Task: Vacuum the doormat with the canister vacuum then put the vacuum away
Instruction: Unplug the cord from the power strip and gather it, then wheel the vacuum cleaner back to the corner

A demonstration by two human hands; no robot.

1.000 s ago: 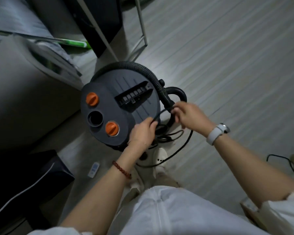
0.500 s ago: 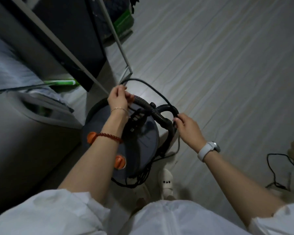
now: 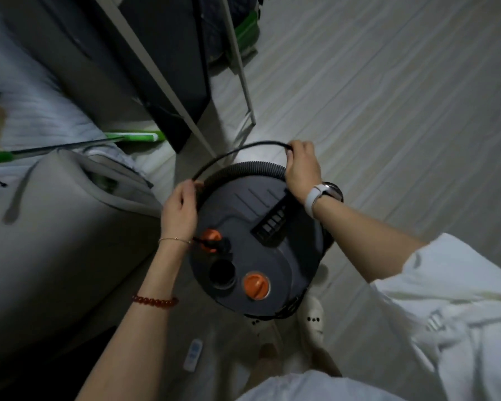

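Cord (image 3: pixel 237 153) arches in a loose loop above the far rim of the canister vacuum (image 3: pixel 255 241), which stands on the pale wood floor (image 3: pixel 388 96) right at the person's feet. The left hand (image 3: pixel 180 209) pinches one end of that loop at the vacuum's left edge; the right hand (image 3: pixel 301 166) has its fingers curled round the other end, just above the ribbed hose (image 3: pixel 249 169) that lies wrapped along the lid's far side. No doormat shows here, so this looks like the putting-away stage. The likely slip is the springy cord jumping off the rim if either grip eases before the loop is seated, or snagging on the orange knob (image 3: pixel 210 240) near the left wrist, where a dark cord end already seems to sit. Space is tight: a grey padded seat (image 3: pixel 55 227) crowds the left side, a white metal frame (image 3: pixel 240 68) stands just beyond, and a small remote (image 3: pixel 193 354) lies on the floor by the feet, easy to step on.
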